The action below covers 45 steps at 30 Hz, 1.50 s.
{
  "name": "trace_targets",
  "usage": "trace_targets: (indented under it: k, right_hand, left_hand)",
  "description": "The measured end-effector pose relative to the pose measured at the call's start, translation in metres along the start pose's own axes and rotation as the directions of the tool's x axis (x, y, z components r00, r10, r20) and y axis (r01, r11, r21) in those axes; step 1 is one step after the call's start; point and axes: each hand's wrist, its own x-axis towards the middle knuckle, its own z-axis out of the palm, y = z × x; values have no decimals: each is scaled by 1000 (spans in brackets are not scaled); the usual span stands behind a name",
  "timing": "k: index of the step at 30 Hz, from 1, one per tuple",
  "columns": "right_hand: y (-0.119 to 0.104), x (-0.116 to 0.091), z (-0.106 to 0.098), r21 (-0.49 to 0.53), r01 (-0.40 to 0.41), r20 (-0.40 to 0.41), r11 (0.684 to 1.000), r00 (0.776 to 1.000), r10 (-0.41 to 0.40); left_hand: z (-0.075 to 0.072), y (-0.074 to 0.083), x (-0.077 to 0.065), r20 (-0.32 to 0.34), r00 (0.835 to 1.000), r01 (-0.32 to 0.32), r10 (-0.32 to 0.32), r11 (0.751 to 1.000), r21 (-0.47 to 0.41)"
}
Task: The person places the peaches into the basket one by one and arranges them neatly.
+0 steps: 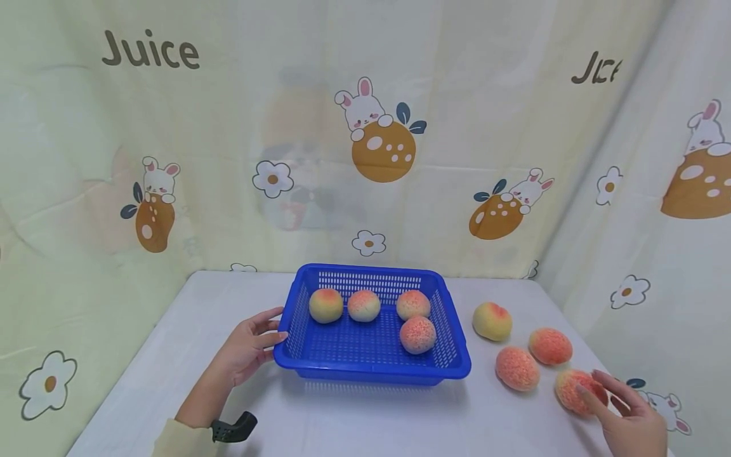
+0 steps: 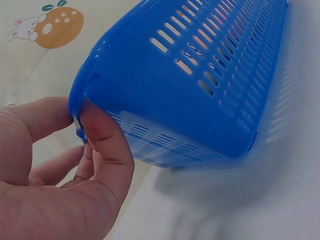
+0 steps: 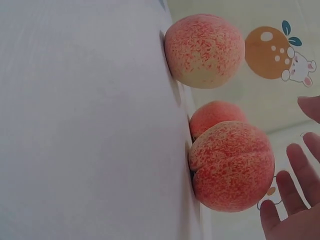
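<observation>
A blue plastic basket (image 1: 371,365) with slotted walls stands mid-table and holds several peaches, among them one at its left (image 1: 326,306). My left hand (image 1: 248,349) pinches the basket's left rim between thumb and fingers; the left wrist view has this grip close up on the rim (image 2: 82,95). Over on the right, my right hand (image 1: 634,416) is spread at a reddish peach (image 1: 571,391), its thumb in front and fingers behind. In the right wrist view the fingers (image 3: 295,180) are extended beside that peach (image 3: 232,167); whether any fingertip touches it I cannot tell.
Right of the basket lie more loose peaches: a yellow one (image 1: 492,321), a pink one (image 1: 517,369) and a redder one (image 1: 551,346). A patterned curtain (image 1: 434,216) hangs behind the white table (image 1: 365,425) and along both sides.
</observation>
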Motion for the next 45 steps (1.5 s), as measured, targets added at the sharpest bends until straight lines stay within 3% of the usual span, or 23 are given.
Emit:
trace_targets:
  k: [9, 17, 22, 45]
  right_hand:
    - [6, 13, -1, -74, -29, 73, 997, 997, 34]
    - [11, 23, -3, -108, -79, 167, 991, 981, 97]
    - [11, 24, -3, -153, -71, 170, 986, 981, 97]
    - [18, 36, 4, -122, -119, 179, 985, 974, 140]
  left_hand:
    - [0, 0, -1, 3, 1000, -7, 7, 1000, -4]
    - [1, -2, -1, 3, 1000, -8, 8, 1000, -14]
    - [2, -2, -2, -12, 1000, -9, 9, 1000, -5]
    - [1, -4, -1, -8, 1000, -5, 4, 1000, -26]
